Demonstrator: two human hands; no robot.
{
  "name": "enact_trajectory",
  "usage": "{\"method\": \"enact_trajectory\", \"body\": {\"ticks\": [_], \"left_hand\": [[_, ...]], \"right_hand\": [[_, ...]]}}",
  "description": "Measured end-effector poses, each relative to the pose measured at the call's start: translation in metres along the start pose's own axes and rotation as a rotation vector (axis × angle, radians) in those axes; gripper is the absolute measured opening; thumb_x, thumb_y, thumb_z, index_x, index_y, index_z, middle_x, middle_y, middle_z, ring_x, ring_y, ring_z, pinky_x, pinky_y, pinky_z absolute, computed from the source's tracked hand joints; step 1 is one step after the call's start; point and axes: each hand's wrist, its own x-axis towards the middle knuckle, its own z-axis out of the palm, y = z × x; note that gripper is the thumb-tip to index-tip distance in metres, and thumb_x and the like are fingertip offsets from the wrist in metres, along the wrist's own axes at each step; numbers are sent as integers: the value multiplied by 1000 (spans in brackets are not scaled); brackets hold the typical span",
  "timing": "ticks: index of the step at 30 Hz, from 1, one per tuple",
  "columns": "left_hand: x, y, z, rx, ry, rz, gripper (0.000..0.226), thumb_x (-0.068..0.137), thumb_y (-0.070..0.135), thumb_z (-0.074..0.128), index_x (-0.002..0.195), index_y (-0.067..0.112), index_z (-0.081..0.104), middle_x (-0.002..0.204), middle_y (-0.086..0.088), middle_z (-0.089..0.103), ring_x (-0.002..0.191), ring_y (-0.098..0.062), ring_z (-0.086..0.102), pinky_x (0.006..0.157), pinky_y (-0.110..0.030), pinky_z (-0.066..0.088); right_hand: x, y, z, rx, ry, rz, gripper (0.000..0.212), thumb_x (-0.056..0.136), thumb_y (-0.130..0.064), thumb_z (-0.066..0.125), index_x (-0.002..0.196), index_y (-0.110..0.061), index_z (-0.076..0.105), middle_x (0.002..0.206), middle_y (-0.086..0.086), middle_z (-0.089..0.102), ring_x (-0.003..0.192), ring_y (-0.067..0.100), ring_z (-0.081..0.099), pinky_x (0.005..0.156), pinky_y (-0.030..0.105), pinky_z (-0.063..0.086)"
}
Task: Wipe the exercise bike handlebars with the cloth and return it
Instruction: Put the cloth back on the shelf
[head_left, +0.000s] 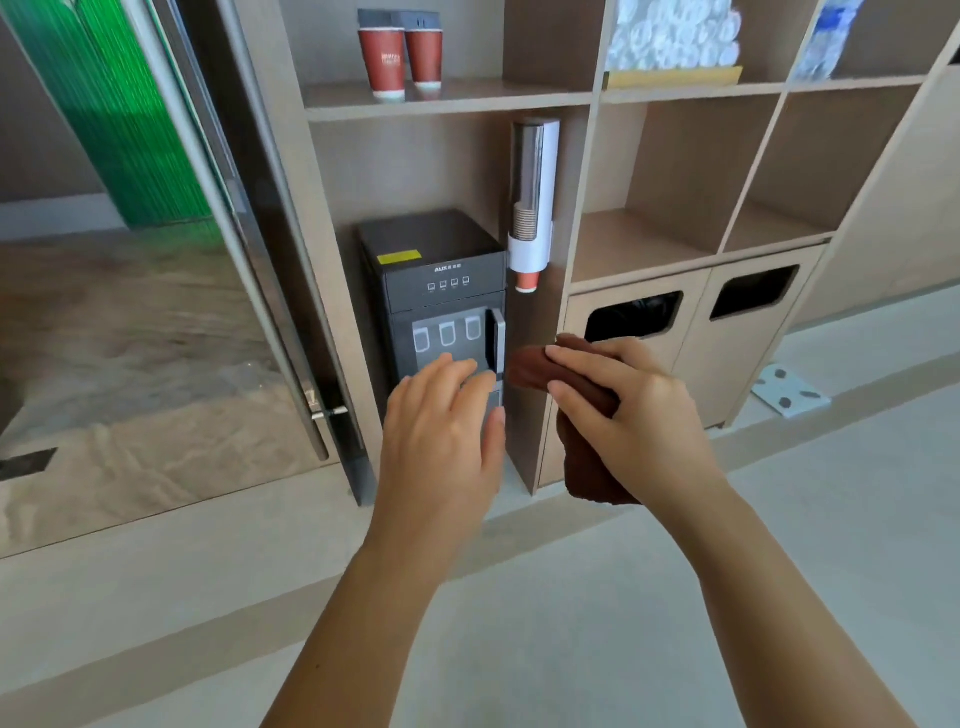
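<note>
A dark brown cloth (530, 371) is bunched in my right hand (628, 410), held at mid-height in front of a wooden shelf unit; part of it hangs down below my palm. My left hand (441, 426) hovers just left of it with fingers spread and nothing in it, in front of a black water dispenser. The two hands are a short gap apart. No exercise bike or handlebars appear in this view.
The black water dispenser (441, 291) stands in a shelf niche beside a cup dispenser tube (532, 202). Red paper cups (402, 57) sit on the shelf above. Two bin openings (634, 314) are at lower right, and a glass door (156, 260) at left.
</note>
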Motion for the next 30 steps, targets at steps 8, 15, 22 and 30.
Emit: {"method": "enact_trajectory", "body": {"ticks": [8, 15, 22, 30], "left_hand": [[115, -35, 83, 47, 6, 30, 27, 77, 9, 70, 102, 2, 66, 106, -16, 67, 107, -36, 59, 92, -50, 41], [231, -37, 146, 84, 41, -48, 27, 80, 8, 67, 105, 0, 66, 110, -19, 66, 110, -38, 57, 96, -53, 38], [327, -53, 178, 159, 99, -38, 29, 81, 10, 66, 108, 0, 65, 111, -18, 65, 111, -37, 56, 97, -51, 37], [415, -85, 204, 158, 164, 48, 30, 83, 12, 64, 111, 1, 62, 114, -17, 63, 114, -35, 54, 98, -48, 36]], "right_hand": [[135, 64, 38, 20, 3, -43, 34, 85, -32, 61, 118, -32, 60, 118, -3, 56, 94, 5, 51, 80, 20, 43], [269, 119, 44, 42, -31, -149, 35, 86, -33, 59, 121, -32, 58, 119, 0, 56, 96, 10, 52, 82, 21, 43], [376, 141, 50, 93, -33, -237, 35, 87, -31, 58, 121, -30, 58, 120, 0, 55, 95, 7, 50, 81, 15, 39], [463, 145, 59, 49, 63, -265, 34, 86, -31, 59, 120, -30, 59, 117, 1, 56, 98, 13, 55, 77, 2, 30]]}}
